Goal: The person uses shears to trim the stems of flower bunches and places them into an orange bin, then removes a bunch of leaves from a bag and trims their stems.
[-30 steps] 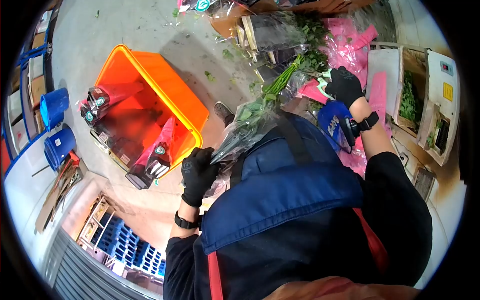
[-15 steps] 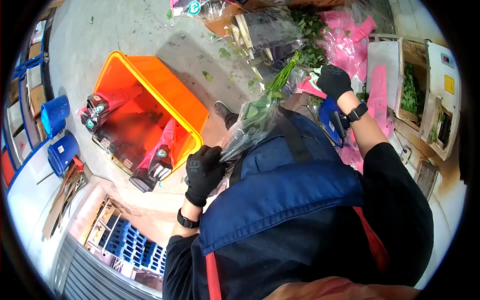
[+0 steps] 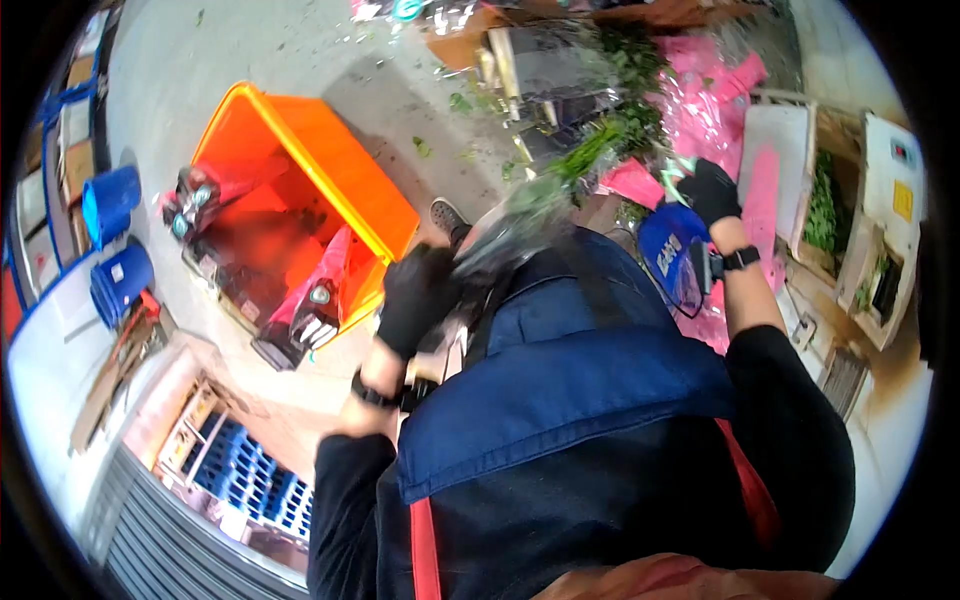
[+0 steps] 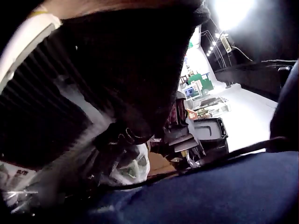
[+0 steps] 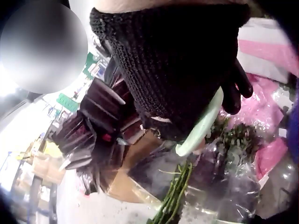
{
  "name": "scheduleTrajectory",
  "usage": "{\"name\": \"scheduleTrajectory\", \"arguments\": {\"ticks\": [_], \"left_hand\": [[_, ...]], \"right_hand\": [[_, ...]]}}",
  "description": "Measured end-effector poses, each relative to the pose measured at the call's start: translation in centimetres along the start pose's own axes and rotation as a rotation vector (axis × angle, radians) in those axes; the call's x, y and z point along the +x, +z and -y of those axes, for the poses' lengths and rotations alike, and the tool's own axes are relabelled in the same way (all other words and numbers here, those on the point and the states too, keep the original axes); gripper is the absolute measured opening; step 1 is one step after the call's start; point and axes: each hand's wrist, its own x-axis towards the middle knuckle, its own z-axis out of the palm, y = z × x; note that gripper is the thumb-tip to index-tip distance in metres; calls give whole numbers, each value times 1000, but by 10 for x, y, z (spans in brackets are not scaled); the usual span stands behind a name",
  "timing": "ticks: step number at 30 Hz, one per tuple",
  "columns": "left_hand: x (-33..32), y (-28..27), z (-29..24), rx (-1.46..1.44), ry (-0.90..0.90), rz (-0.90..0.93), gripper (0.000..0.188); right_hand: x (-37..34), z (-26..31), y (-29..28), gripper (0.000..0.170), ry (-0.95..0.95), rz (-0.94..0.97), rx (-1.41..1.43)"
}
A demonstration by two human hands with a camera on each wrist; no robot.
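Observation:
My gloved left hand grips the near end of a clear plastic sleeve around a leafy bunch. The bunch's green stems point away from me, toward the upper right, and are blurred in the head view. My gloved right hand holds scissors with pale green handles, to the right of the stem ends. In the right wrist view one pale green handle shows under the glove, with bare stems below it. The left wrist view is dark, and the left fingers are mostly hidden there.
An orange bin lies to the left with several wrapped bunches in it. Clear-wrapped greenery and pink wrapping are heaped ahead. White equipment stands at the right. Blue buckets are at the far left.
My left hand has moved up and forward with the sleeve, and the bunch is now blurred with motion. My right hand, with the scissors, sits farther right, apart from the stem ends.

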Motion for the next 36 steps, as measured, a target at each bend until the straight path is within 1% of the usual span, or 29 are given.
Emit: {"name": "scheduleTrajectory", "arguments": {"ticks": [1, 2, 3, 4, 5, 6, 7, 8, 9, 10, 11, 12, 13, 14, 16, 17, 18, 19, 20, 21, 22, 23, 24, 26, 29, 30, 32, 34, 36], "left_hand": [[28, -5, -12, 22, -15, 112, 29], [52, 19, 7, 6, 11, 176, 32], [86, 25, -5, -21, -104, 398, 37], [107, 34, -15, -1, -48, 315, 43], [128, 75, -1, -145, 157, -26, 44], [156, 95, -3, 69, 180, -7, 44], [166, 100, -14, 143, 80, -247, 47], [177, 109, -13, 93, 35, -263, 50], [175, 105, -13, -49, -33, -253, 49], [167, 98, -18, -202, -85, -243, 48], [152, 94, -7, -253, -42, -273, 45], [134, 87, 9, -307, 4, -299, 42], [114, 70, 27, -389, -114, -217, 40], [99, 75, 61, -379, -188, -225, 43], [51, 67, 127, -373, -385, -368, 45], [21, 63, 160, -471, -548, -462, 41], [-5, 93, 218, -477, -553, -677, 35], [-42, 69, 240, -539, -695, -730, 28], [-78, 45, 261, -607, -833, -791, 23], [-112, 72, 315, -402, -977, -890, 24], [-144, 56, 331, -303, -1100, -959, 25], [-177, 40, 345, -214, -1226, -1025, 27], [-198, 35, 365, -310, -1460, -1110, 31], [-237, 45, 404, 118, -1445, -656, 44], [-247, 38, 451, -120, -1481, -328, 53], [-249, 64, 492, -92, -1404, -126, 56], [-235, 38, 483, -489, -1627, -505, 55], [-237, 41, 488, -432, -1566, -482, 41], [-241, 60, 483, -63, -1355, -349, 31]], "right_hand": [[-4, -14, -4, 41, -53, 63, -56], [-4, -30, 9, 42, -46, -80, -37], [1, -50, 15, 44, 59, 49, -82], [0, -49, 11, 49, -10, 72, -64], [9, -116, 52, 52, -146, 36, -245], [12, -113, 47, 54, -43, 102, -197], [13, -79, 32, 53, -9, 120, -200], [16, -67, 26, 53, -57, 183, -258], [18, -58, 27, 51, -127, 152, -310], [15, -83, 41, 48, -468, 34, -357], [9, -27, 19, 45, -154, 189, -167], [12, -37, 38, 42, -259, 174, -370], [12, -41, 51, 39, -386, 104, -241], [17, -11, 47, 39, -347, 434, -449], [13, 26, 63, 34, -346, 389, -256], [15, 36, 81, 34, -456, 350, -197], [19, 47, 95, 34, -561, 312, -139], [24, 67, 96, 35, -659, 378, -270], [28, 85, 105, 35, -668, 415, -357], [26, 131, 95, 35, -552, 464, -261], [19, 187, 85, 35, -432, 508, -165], [24, 210, 92, 36, -534, 502, -190], [35, 229, 99, 37, -536, 582, -216], [42, 289, 107, 37, -744, 540, -194], [60, 368, 133, 37, -1039, 431, -257], [69, 390, 146, 37, -1157, 377, -299], [53, 481, 131, 37, -878, 635, -229], [60, 504, 157, 41, -1046, 527, -148], [54, 539, 165, 40, -1085, 524, 18]]}}
